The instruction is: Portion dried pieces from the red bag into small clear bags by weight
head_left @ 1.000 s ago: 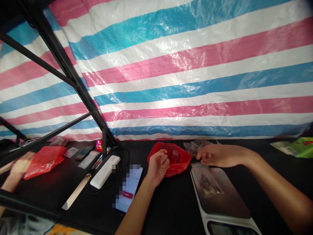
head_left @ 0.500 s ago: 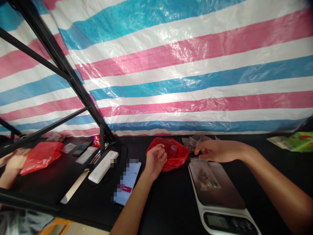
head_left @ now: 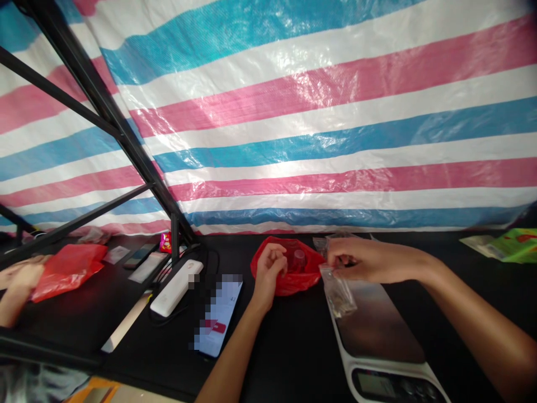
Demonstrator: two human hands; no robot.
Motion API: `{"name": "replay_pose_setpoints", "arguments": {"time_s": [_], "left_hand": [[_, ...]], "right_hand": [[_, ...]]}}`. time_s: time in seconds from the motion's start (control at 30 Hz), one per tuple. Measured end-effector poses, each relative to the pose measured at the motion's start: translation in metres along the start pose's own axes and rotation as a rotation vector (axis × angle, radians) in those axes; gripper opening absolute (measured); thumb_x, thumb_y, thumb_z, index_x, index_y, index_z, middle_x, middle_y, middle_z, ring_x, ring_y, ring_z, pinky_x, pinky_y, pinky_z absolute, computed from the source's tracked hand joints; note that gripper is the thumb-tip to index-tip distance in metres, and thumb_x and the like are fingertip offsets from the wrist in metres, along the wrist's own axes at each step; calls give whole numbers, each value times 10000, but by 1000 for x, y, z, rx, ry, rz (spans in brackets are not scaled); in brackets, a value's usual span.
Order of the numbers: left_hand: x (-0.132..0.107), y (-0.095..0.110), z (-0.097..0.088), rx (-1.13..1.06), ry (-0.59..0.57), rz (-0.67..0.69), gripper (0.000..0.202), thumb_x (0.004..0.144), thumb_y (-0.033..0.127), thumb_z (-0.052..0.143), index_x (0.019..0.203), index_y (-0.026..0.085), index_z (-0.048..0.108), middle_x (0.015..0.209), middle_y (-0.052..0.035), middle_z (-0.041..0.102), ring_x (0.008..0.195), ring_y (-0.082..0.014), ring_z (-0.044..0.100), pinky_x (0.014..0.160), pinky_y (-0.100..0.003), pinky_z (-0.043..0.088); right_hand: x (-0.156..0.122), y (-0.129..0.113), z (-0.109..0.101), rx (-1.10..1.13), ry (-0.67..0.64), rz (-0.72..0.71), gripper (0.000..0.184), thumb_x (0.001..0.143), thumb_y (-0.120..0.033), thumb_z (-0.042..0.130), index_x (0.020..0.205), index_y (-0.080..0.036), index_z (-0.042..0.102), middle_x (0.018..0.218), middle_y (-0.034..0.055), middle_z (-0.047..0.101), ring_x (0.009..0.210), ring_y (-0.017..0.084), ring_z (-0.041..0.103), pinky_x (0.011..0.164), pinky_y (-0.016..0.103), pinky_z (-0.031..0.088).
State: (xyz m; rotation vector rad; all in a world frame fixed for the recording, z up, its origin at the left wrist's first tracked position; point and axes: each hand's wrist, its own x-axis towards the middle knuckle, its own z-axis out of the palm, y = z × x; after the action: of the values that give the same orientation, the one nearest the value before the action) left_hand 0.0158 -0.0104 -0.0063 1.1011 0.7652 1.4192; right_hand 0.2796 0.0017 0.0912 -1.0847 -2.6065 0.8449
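Observation:
Pinched in my right hand [head_left: 352, 260] is the top of a small clear zip bag [head_left: 342, 299] with small brownish pieces inside. The bag hangs over the upper left edge of a white digital kitchen scale [head_left: 381, 330] with a steel plate. My left hand [head_left: 272, 266] is at the left side of an open red plastic bag [head_left: 300, 282], its fingers curled at the mouth. Whether they grip the rim is hidden. A small clear cup-like thing [head_left: 298, 258] shows inside the red bag. More clear bags [head_left: 321, 243] lie behind my right hand.
On the black table, a phone [head_left: 220, 316] and a white power strip [head_left: 176, 288] lie left of my left arm. A black metal frame [head_left: 121, 134] crosses the left side. Beyond it, another person's hands [head_left: 25, 274] hold a red bag [head_left: 71, 271]. A green package [head_left: 514, 244] lies far right.
My right hand has taken hold of the small zip bag, lifted its top and pulled it left across the scale plate. My left hand stays at the red bag, turned slightly.

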Motion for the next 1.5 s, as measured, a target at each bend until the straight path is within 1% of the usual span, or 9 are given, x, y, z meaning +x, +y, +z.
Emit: {"name": "replay_pose_setpoints", "arguments": {"time_s": [0.13,0.23,0.37,0.57,0.73,0.93,1.07,1.23,1.5], "left_hand": [[-12,5,12,23,-269,-88,572,809,574,839,1206,190,690,1084,-106,728,1053,-246,678,919,-319,516],[-16,3,19,27,-387,-230,712,778,691,813,1250,171,698,1113,-138,755,1027,-265,717,935,-352,540],[-15,-8,20,11,-296,-301,615,852,706,732,1110,148,753,996,-133,791,808,-219,738,810,-339,578],[-10,-14,15,-76,-221,-359,600,873,694,710,1101,142,767,1024,-138,794,832,-241,750,838,-375,597],[-7,-17,18,54,-43,-149,548,803,663,803,1034,168,758,873,-48,754,727,-158,657,702,-254,528],[-3,-18,16,64,-20,-97,463,850,607,782,962,160,729,753,-11,699,624,-112,576,607,-216,456],[-4,-18,17,63,-36,-84,421,871,564,779,995,166,716,805,-23,722,662,-128,624,632,-227,490],[-2,-21,17,62,-16,16,353,859,472,821,1005,173,704,976,-60,771,904,-171,717,820,-254,547],[2,-19,9,104,55,22,320,841,449,824,969,174,723,908,-43,772,813,-160,700,726,-241,530]], "right_hand": [[9,-23,2,58,182,-126,243,1008,-441,624,936,-230,722,978,54,676,905,223,642,802,322,475],[18,-28,9,75,260,-216,218,1018,-411,632,934,-232,723,1033,59,668,995,229,643,906,342,479],[24,-23,17,60,297,-189,202,1013,-424,648,1080,-250,725,1129,61,681,1061,233,642,948,346,478],[33,-11,29,182,304,-77,284,1049,-432,566,1237,-244,664,918,19,707,776,181,641,705,282,491],[39,-9,38,197,308,-80,325,1047,-476,566,1240,-231,654,906,25,715,783,188,654,703,285,491],[41,-6,44,244,319,-123,340,1047,-401,568,1339,-232,613,1008,47,733,886,205,683,801,306,522],[43,-2,48,262,335,-147,297,1032,-343,587,1308,-235,609,923,17,690,827,190,655,755,288,511],[43,0,50,234,378,-136,266,1031,-285,562,1292,-256,603,885,-2,641,768,174,625,707,278,496],[47,9,53,213,397,-110,388,1029,-267,546,1417,-274,555,947,13,688,822,189,670,749,300,512]]}}
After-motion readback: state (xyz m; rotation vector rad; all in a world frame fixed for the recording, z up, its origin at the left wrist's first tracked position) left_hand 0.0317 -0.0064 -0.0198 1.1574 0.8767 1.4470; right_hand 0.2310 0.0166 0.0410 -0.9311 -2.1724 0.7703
